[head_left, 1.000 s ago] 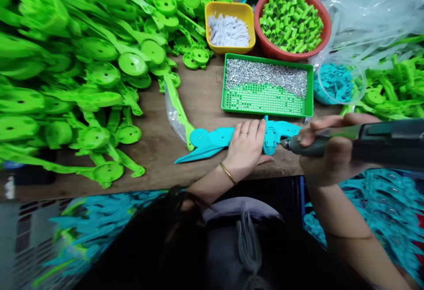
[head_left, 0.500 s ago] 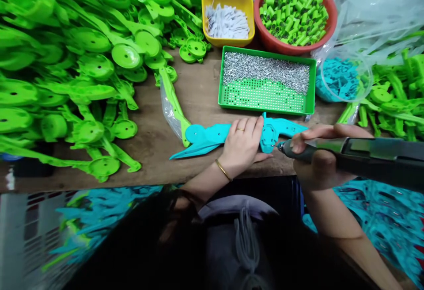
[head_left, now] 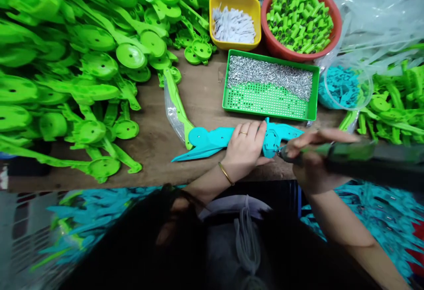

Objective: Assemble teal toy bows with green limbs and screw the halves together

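Observation:
A turquoise plastic toy part (head_left: 212, 137) lies along the front of the table, joined or touching at its left end a curved green piece with a clear blade (head_left: 175, 104). My left hand (head_left: 245, 146) is wrapped over the turquoise part's middle and presses it to the table. In my right hand (head_left: 318, 159) is a dark power screwdriver (head_left: 357, 159), held level and blurred by motion. Its tip meets, or nearly meets, the lower right edge of the octagonal section; I cannot tell whether a screw is on it.
Behind the part stands a green tray (head_left: 271, 116) of small screws. Beyond it are a yellow bowl (head_left: 215, 38) of white pieces and a red bowl (head_left: 336, 29) of green cylinders. A clear tub (head_left: 367, 97) holds turquoise bits. Green parts (head_left: 96, 64) pile up at left.
The whole scene has shifted slightly down and right in view. The screwdriver is now more blurred, its tip still at the turquoise part. My left hand keeps its hold.

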A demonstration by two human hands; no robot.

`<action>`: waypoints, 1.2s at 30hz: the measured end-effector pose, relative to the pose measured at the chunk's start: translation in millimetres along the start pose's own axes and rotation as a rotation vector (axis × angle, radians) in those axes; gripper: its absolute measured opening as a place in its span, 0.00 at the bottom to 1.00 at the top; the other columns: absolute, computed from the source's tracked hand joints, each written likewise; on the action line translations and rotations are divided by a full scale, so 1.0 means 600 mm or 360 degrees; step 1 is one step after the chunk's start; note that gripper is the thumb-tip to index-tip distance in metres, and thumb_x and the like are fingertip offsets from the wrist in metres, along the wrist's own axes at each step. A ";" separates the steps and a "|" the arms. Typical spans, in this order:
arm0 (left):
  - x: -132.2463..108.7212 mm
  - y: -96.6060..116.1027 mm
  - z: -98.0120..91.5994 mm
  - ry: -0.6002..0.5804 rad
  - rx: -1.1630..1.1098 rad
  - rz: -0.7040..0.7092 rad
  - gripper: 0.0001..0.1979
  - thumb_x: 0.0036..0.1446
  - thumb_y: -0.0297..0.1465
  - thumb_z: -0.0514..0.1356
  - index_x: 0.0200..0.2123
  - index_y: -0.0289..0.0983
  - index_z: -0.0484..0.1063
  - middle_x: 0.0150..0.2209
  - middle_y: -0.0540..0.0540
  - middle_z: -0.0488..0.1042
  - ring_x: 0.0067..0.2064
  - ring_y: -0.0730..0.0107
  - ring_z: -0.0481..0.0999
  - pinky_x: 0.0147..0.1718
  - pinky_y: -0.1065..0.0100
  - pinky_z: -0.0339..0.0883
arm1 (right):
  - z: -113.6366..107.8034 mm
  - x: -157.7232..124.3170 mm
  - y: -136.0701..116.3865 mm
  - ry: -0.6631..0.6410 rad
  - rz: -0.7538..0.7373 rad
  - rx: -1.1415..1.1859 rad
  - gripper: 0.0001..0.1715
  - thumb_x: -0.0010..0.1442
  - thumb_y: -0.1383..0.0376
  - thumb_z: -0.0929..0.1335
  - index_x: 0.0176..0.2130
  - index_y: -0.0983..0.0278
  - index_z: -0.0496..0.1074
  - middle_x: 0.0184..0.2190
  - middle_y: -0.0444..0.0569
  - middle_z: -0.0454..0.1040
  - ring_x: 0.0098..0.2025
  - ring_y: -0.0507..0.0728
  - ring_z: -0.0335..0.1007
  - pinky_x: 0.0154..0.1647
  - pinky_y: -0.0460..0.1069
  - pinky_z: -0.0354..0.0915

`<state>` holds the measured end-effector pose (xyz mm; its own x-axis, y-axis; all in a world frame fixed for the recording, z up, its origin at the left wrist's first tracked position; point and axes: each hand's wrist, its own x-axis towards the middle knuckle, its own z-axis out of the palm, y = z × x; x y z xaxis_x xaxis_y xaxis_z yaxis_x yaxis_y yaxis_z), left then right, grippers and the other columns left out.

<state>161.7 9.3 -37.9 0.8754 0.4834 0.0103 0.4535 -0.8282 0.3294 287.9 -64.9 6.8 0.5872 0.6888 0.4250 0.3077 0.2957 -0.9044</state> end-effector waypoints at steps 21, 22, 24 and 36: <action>-0.006 -0.004 -0.009 0.0061 -0.0064 0.0006 0.48 0.46 0.50 0.67 0.60 0.24 0.58 0.54 0.30 0.68 0.53 0.48 0.68 0.53 0.55 0.59 | 0.068 0.118 0.080 0.0499 -0.0339 -0.0093 0.13 0.59 0.54 0.69 0.42 0.54 0.67 0.32 0.40 0.72 0.20 0.48 0.63 0.21 0.49 0.65; -0.008 -0.007 -0.010 0.0063 -0.0067 -0.0004 0.47 0.46 0.50 0.66 0.61 0.24 0.58 0.54 0.31 0.68 0.53 0.49 0.68 0.53 0.55 0.59 | 0.060 0.118 0.067 0.0498 -0.0371 -0.0045 0.13 0.58 0.55 0.69 0.43 0.54 0.68 0.32 0.41 0.73 0.19 0.48 0.63 0.19 0.49 0.64; -0.011 -0.011 -0.011 0.0071 -0.0068 -0.0022 0.47 0.47 0.51 0.65 0.61 0.24 0.57 0.55 0.31 0.68 0.53 0.49 0.67 0.53 0.55 0.58 | 0.042 0.110 0.043 0.0510 -0.0415 0.0056 0.13 0.57 0.55 0.70 0.43 0.55 0.69 0.31 0.40 0.73 0.18 0.47 0.62 0.16 0.48 0.60; -0.013 -0.013 -0.005 0.0109 -0.0045 -0.0019 0.45 0.49 0.50 0.64 0.61 0.26 0.58 0.55 0.30 0.68 0.53 0.48 0.68 0.53 0.53 0.59 | -0.004 0.049 0.044 0.0473 -0.0330 0.0096 0.15 0.55 0.57 0.71 0.43 0.54 0.69 0.28 0.38 0.71 0.17 0.46 0.62 0.16 0.45 0.62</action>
<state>151.0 12.8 -37.9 0.8560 0.5122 0.0702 0.4582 -0.8144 0.3562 314.9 -38.3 -4.5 0.7118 0.3904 0.5839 0.4034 0.4533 -0.7949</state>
